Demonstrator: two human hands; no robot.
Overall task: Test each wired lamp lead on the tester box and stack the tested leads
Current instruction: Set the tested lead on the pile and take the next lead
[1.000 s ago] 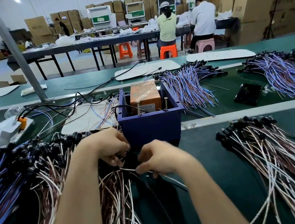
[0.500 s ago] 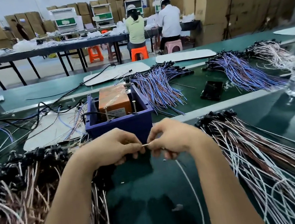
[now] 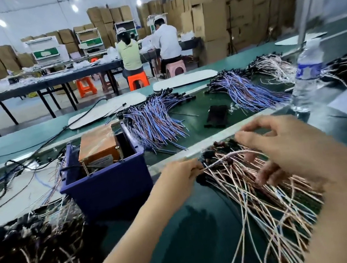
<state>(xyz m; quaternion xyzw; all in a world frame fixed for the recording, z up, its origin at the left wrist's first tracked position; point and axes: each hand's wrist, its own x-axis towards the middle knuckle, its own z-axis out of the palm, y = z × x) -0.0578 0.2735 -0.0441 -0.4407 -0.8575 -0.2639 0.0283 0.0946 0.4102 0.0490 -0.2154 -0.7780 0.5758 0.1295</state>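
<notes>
The tester box [image 3: 108, 188] is a blue tub with an orange-brown unit [image 3: 99, 143] inside, standing left of centre on the green bench. My left hand [image 3: 181, 171] pinches one end of a pinkish-white lamp lead [image 3: 218, 161] just right of the box. The lead runs right to the black-capped top of the right-hand pile of leads [image 3: 259, 199]. My right hand [image 3: 285, 144] hovers over that pile with fingers spread and loosely bent, and the lead's far end lies blurred under them. Another heap of similar leads [image 3: 28, 259] fills the near left.
Bundles of blue-and-purple leads [image 3: 155, 125] [image 3: 243, 89] lie on the belt behind. A black flat object [image 3: 216, 116] and a water bottle [image 3: 306, 79] stand to the right. Black cables [image 3: 24, 165] trail left of the box. Two people sit at a far table.
My view has swung right. Both hands have carried the lead from in front of the box over to the right pile, and my right hand has opened its pinch.
</notes>
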